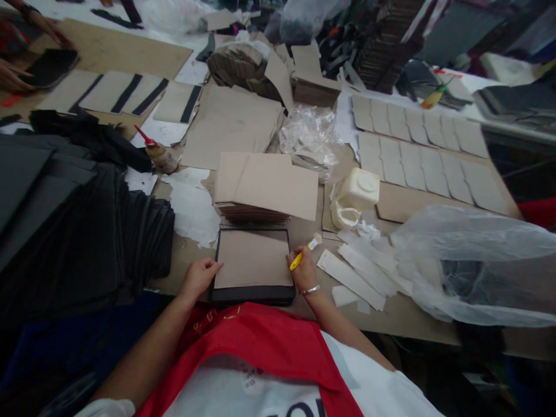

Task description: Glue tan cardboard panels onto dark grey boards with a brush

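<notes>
A tan cardboard sheet (254, 260) lies on a stack of black pieces (252, 293) at the table's front edge, with a black border showing around it. At the sheet's left edge, my left hand (197, 280) pinches the side between thumb and fingers. My right hand (305, 272) is closed around a paintbrush (297, 260) with a yellow handle, its pale bristles pointing away to the upper right. The fingertips of that hand touch the stack's right edge. Just behind stands a pile of tan cardboard sheets (264, 182).
Black sheets (143, 231) are piled at the left. A red-nozzled glue bottle (160, 153) and a cut-open white jug (356, 194) stand farther back. Paper strips (351, 278) and a clear plastic bag (478, 266) lie right. Another person's hands (43, 29) work at the far left.
</notes>
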Available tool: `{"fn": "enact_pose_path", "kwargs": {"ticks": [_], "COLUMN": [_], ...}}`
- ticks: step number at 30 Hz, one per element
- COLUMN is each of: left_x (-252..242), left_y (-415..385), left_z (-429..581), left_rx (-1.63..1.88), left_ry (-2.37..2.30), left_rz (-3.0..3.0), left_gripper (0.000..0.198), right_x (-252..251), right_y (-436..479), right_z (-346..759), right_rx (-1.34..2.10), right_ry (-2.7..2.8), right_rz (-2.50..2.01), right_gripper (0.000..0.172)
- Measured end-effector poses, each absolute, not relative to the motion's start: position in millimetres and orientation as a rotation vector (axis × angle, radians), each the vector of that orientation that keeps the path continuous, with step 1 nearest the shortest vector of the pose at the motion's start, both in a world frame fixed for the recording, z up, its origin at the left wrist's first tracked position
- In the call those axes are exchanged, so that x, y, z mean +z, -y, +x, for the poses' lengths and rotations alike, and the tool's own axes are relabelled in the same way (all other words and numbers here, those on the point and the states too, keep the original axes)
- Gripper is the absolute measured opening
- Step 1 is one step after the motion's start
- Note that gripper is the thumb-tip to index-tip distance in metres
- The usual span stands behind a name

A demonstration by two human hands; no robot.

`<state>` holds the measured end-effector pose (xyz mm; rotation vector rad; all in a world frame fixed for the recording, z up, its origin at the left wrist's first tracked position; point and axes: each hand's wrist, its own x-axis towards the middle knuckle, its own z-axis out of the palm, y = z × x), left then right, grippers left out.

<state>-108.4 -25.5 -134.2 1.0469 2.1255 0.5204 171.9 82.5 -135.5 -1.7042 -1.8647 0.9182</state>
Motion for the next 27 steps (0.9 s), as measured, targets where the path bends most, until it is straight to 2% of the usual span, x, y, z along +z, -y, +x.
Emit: {"fn": "enact_pose_path", "kwargs": {"ticks": [7, 10, 12, 15, 18, 20, 24, 27], "left_x": [-103, -96, -98, -107, -114, -118, -123, -126], "left_y": [12, 11, 10, 10, 11, 13, 19, 23], "left_z": [-110, -105, -97, -84, -75, -73, -73, -73], "left_rx": [0.128, 0.097, 0.112, 0.056, 0.020, 0.060, 0.190, 0.209], "left_ry": [-2.252, -2.334, -2.139, -1.798, -1.791, -1.811, -1.843, -1.871], "left_rz": [1.282, 1.631, 1.991, 2.290, 2.329, 2.325, 2.308, 2.314], "left_gripper": [0.027, 0.026, 0.031, 0.037, 0.039, 0.038, 0.043, 0.044], "right_x": [-133, -114, -93, -61, -47, -53, -81, -95], "right_y": [-90, -91, -90, -89, -93, -98, -110, -121], "right_z": [167, 179, 190, 186, 142, 99, 38, 50], "right_rx": [0.677, 0.501, 0.460, 0.766, 1.355, 1.631, 1.763, 1.727], "right_ry": [2.147, 2.264, 2.245, 2.021, 1.690, 1.548, 1.439, 1.474], "right_rz": [-1.771, -1.832, -1.803, -1.600, -1.362, -1.270, -1.289, -1.377], "right_gripper": [0.036, 0.036, 0.037, 0.044, 0.052, 0.047, 0.028, 0.022]}}
